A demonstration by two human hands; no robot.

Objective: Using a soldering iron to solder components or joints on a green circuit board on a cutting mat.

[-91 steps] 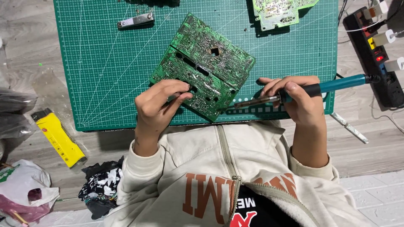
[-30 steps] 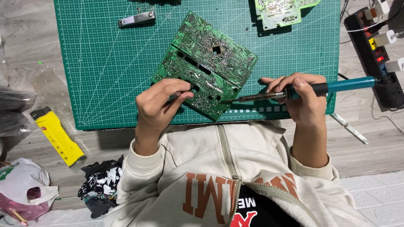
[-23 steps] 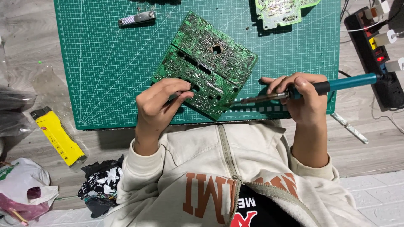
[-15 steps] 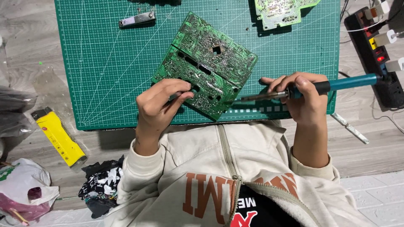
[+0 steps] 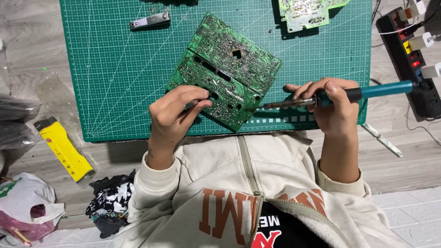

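Note:
A large green circuit board [image 5: 227, 69] lies solder side up on the green cutting mat [image 5: 119, 82]. My left hand [image 5: 174, 115] pinches the board's near left edge. My right hand [image 5: 333, 108] grips a teal-handled soldering iron [image 5: 367, 92], its metal tip pointing left and reaching the board's near right edge.
A second, paler circuit board [image 5: 308, 11] lies at the mat's far right. A small metal tool [image 5: 149, 20] sits at the far left. A black power strip [image 5: 415, 59] with plugs is at right, a yellow utility knife [image 5: 64, 149] and plastic bags [image 5: 27, 211] at left.
The soldering iron's tip has shifted slightly along the board's near right edge. My left hand stays on the board.

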